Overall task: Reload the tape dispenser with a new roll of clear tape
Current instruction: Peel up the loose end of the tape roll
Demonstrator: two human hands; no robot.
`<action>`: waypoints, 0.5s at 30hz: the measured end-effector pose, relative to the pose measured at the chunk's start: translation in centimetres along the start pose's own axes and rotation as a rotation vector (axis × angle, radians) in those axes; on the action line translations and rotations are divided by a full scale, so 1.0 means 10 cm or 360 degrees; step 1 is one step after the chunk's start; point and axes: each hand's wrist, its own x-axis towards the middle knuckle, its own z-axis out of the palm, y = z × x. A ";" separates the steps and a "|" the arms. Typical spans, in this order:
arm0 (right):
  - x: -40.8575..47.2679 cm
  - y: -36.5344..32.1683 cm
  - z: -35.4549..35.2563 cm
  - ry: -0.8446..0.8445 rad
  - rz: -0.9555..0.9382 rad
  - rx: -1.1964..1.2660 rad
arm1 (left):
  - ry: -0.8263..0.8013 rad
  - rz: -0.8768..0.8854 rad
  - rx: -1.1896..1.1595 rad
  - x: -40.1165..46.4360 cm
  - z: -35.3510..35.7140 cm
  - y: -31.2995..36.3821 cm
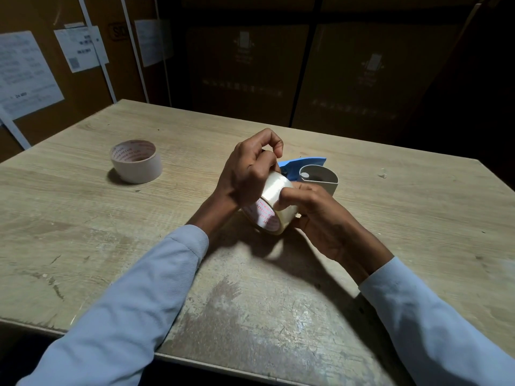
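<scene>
Both hands [281, 196] clamped around clear tape roll [274, 201], dispenser [309, 172] just behind.

Both forearms in pale blue sleeves reach in from the near edge and meet mid-scene. The left hand [248, 168] curls its fingers [274, 140] in a grip; the right hand [320, 215] pinches from the right

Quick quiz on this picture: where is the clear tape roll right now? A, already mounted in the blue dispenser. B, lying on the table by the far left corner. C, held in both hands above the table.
C: the clear tape roll is held between the left hand and the right hand, in front of the blue dispenser.
</scene>
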 end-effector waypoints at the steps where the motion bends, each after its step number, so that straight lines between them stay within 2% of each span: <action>1: 0.00 0.00 0.00 0.0006 -0.0003 -0.0001 | -0.0004 0.0003 0.0000 0.00 0.00 0.00; 15: 0.03 0.13 0.03 0.0124 -0.0130 0.0021 | -0.0029 -0.0006 -0.0062 0.01 0.00 -0.01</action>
